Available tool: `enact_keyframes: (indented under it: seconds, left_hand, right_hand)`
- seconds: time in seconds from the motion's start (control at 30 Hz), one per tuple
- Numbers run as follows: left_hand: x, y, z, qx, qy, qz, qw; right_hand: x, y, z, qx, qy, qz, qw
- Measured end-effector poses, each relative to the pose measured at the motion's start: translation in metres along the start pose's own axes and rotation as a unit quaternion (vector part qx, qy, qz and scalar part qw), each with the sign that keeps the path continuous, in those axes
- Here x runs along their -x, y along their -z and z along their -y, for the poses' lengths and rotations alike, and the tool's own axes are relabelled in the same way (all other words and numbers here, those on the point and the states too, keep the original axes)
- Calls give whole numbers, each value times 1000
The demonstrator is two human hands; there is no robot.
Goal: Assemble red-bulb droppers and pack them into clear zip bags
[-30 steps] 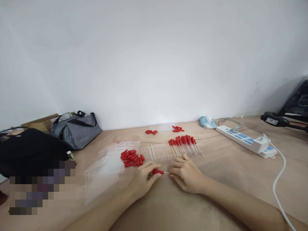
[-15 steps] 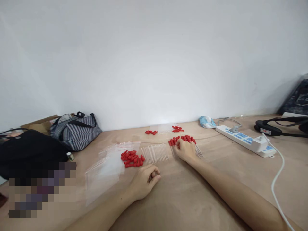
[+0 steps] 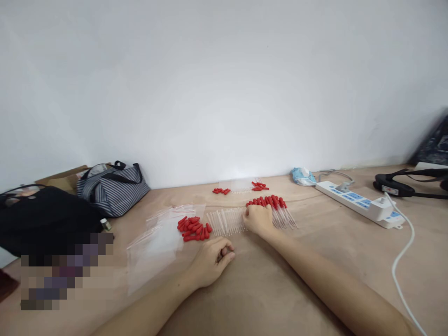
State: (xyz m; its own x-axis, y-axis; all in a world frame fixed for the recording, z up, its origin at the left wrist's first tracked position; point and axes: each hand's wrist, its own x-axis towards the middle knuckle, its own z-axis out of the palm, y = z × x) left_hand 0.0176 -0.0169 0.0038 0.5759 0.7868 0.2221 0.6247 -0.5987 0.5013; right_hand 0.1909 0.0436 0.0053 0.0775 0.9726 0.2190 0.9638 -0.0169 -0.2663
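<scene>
My left hand (image 3: pixel 214 262) rests on the table with its fingers curled in, and nothing shows in it. Just beyond it lies a heap of red rubber bulbs (image 3: pixel 192 228). To the right of the heap is a row of thin clear tubes (image 3: pixel 226 222). My right hand (image 3: pixel 258 220) is closed, fingertips down at the right end of that row; whatever is between them is hidden. Behind and right of it lie several clear tubes with red bulbs on their ends, droppers (image 3: pixel 284 215), side by side and partly covered by the hand.
Clear zip bags (image 3: pixel 154 252) are spread at the left. Smaller red bulbs (image 3: pixel 259 186) and tubes lie near the wall. A power strip (image 3: pixel 350 200) with a white cable, a blue mask (image 3: pixel 303 176) and a black headset (image 3: pixel 395 186) are right; a striped bag (image 3: pixel 119 189) is left.
My right hand has moved left, from the red-bulbed droppers to the right end of the clear tube row. My left hand has stayed put. The view has shifted slightly.
</scene>
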Motion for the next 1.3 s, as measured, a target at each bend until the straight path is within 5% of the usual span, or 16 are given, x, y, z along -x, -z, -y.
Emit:
enact_keyframes:
  seconds: [0.27,0.4,0.53,0.67,0.77,1.0,1.1,1.2,1.3]
  left_hand:
    - [2,-4,2,-5,-3,6,1000]
    - [0,-2,6,-29,-17,-62,998]
    - [-14,30,22,-160,43,-177,970]
    - [-27,65,50,-301,161,-142,929]
    - [-28,73,64,-316,189,-134,920]
    - [-28,71,62,-342,196,-129,910]
    - [-26,68,47,-306,144,-164,927]
    - [-18,49,24,-168,53,-171,969]
    - [-7,22,7,-80,-2,-100,992]
  right_hand:
    - [-19,-6,14,-2,-56,49,997]
    - [-20,-7,14,-11,-63,53,997]
    - [-18,1,8,-27,-59,42,997]
    - [-5,11,-7,-59,-39,-17,997]
    - [12,13,-27,-100,7,-101,990]
    - [38,5,-66,-123,53,-171,976]
    - [38,2,-72,-147,72,-181,970]
    - [40,-2,-73,-199,106,-174,959]
    - [46,-5,-70,-254,151,-146,944]
